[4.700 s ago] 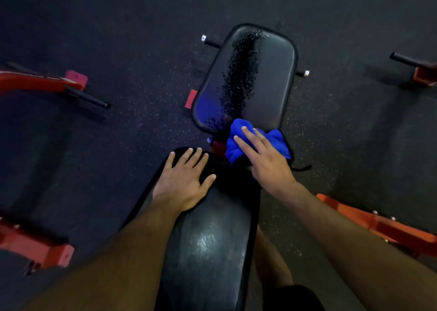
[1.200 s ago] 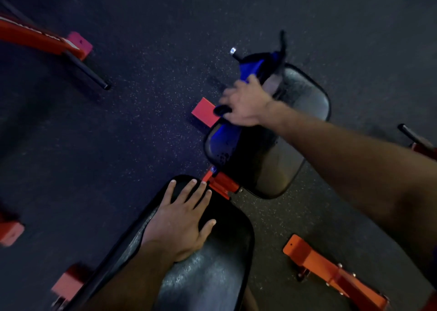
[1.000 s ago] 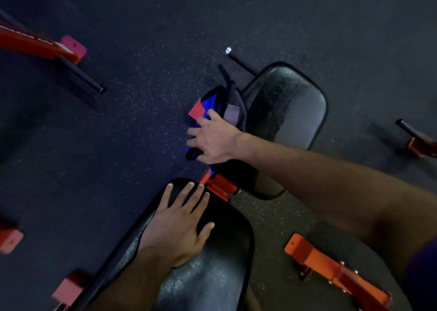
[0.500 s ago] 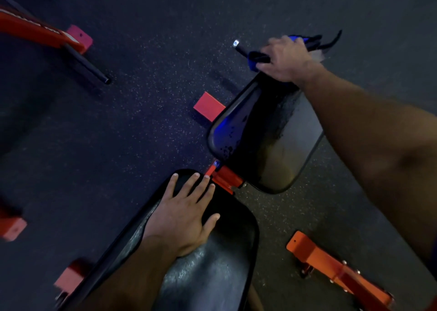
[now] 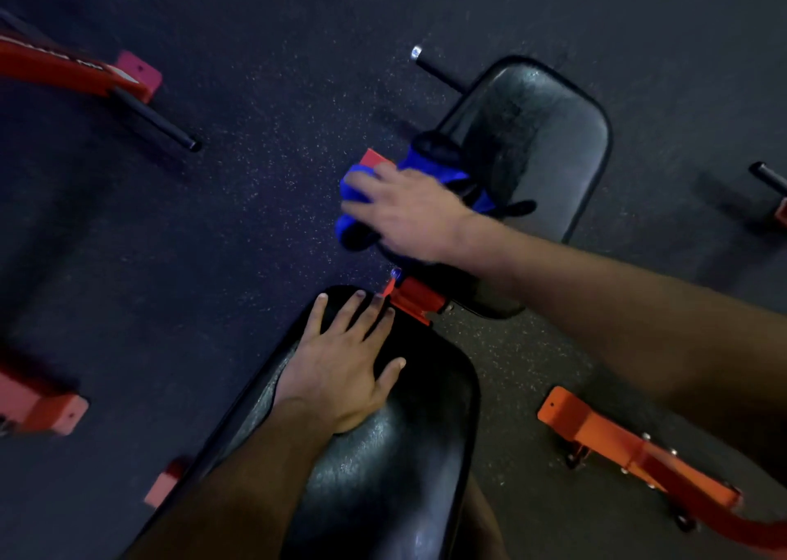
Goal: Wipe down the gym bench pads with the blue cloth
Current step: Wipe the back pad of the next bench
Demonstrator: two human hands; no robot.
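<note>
Two black bench pads lie below me, joined by a red bracket (image 5: 415, 297). My left hand (image 5: 340, 372) rests flat with fingers spread on the near pad (image 5: 383, 453). My right hand (image 5: 404, 214) presses the blue cloth (image 5: 426, 167) against the left edge of the far pad (image 5: 541, 146), fingers wrapped over the bunched cloth. The hand is blurred. The cloth bulges out beyond the fingers on the left and behind the wrist.
Dark speckled rubber floor (image 5: 255, 197) all around. Red frame bars with black handles lie at the upper left (image 5: 85, 76) and lower left (image 5: 38, 406). An orange-red frame leg (image 5: 630, 453) is at the lower right. A black peg (image 5: 438, 71) sticks out beside the far pad.
My right hand has swept the cloth back from the far pad's top end down along its left edge toward me. The left hand has stayed on the near pad.
</note>
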